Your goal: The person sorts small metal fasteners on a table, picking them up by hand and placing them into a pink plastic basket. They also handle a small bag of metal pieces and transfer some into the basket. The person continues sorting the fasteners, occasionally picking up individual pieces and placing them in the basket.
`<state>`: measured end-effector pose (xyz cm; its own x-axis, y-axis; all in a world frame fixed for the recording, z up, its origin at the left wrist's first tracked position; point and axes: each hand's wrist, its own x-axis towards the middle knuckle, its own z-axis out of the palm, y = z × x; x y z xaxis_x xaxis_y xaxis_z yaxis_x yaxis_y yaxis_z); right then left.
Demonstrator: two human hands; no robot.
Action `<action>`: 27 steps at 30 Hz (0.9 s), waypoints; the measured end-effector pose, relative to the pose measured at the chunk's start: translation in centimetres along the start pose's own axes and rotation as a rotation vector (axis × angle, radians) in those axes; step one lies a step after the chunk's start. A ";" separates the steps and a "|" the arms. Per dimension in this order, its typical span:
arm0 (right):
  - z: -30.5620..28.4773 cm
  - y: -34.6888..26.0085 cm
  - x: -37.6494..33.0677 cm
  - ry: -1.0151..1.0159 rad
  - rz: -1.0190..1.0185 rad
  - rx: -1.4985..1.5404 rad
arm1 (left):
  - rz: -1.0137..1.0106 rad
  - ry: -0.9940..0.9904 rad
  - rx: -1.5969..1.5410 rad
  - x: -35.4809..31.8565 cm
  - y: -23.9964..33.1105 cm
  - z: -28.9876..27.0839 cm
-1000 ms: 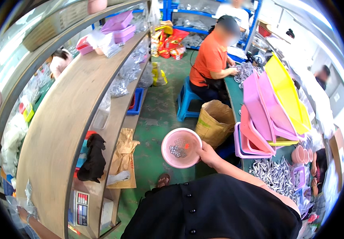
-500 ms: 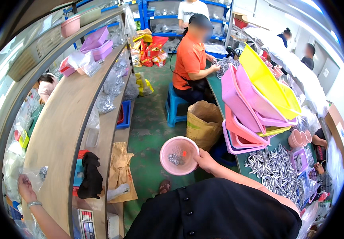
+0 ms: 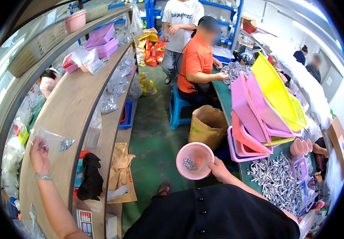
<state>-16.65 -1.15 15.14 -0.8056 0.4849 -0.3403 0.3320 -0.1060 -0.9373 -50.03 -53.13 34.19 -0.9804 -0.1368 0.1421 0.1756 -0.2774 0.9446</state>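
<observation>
Well apart, hands (image 3: 39,156) (image 3: 220,170) hold clear bag (image 3: 55,141) left, pink bowl (image 3: 195,174) right

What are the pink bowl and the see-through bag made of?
The pink bowl, in the right hand, looks like smooth plastic: even colour, rounded rim. The see-through bag, in the left hand, is probably thin, glossy plastic film: clear, with shiny streaks.

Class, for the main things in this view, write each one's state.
Left hand: gripping
Clear bag: held, partly filled
Right hand: gripping
Pink bowl: held at its rim, partly filled
Paper sack: open, upright
Blue stool: occupied
Yellow tub: tilted
Silvery pieces: heaped loosely
</observation>
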 end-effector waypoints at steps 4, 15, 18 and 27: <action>0.8 -0.8 0.4 -0.012 0.026 0.014 | -0.009 -0.045 -0.008 0.1 0.0 2.7; 1.4 0.2 3.5 0.009 0.018 -0.027 | -0.043 -0.062 0.002 0.1 -1.4 6.7; 1.7 1.1 4.7 0.028 0.029 -0.030 | -0.048 -0.062 0.013 0.4 -1.9 7.4; 2.4 -0.3 7.0 0.015 0.183 -0.037 | -0.079 -0.057 0.039 2.2 -3.7 8.7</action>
<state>-23.52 0.18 12.83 -0.7225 0.4736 -0.5037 0.4906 -0.1620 -0.8562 -53.65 -44.15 33.54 -0.9947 -0.0614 0.0821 0.0949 -0.2474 0.9643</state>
